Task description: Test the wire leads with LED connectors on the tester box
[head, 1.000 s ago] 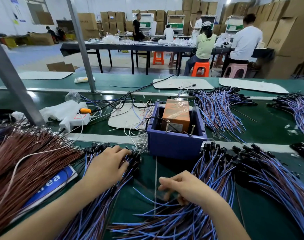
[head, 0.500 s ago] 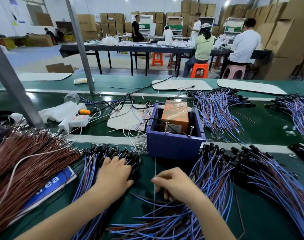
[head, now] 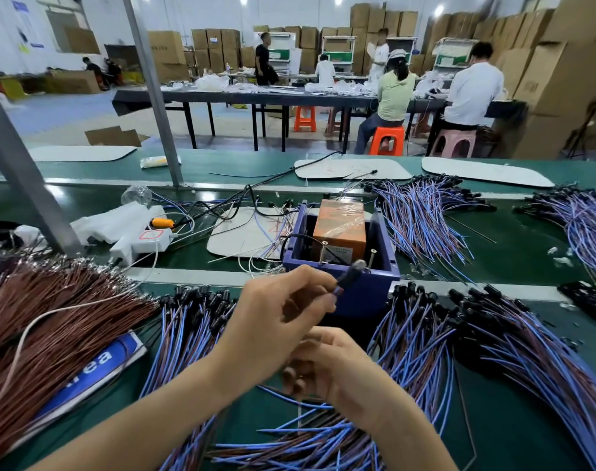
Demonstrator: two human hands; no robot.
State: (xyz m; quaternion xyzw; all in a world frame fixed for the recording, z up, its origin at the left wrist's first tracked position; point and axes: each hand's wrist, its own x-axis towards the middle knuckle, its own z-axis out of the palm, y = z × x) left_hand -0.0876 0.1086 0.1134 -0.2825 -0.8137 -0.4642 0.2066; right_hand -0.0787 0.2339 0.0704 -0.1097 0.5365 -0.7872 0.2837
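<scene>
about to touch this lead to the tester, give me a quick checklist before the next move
1. Lead picked up: ok, left hand pinches one LED connector, raised off the pile.
2. Wire tail controlled: cannot tell, right hand is closed below the left, but the wire in it is hidden.
3. Tester box within reach: ok, directly behind the hands.
4. Contact screws free: ok, both stand upright and uncovered.
5. Connector on the contacts: not ok, still short of them.
6. LED lit: cannot tell, blurred.
</scene>
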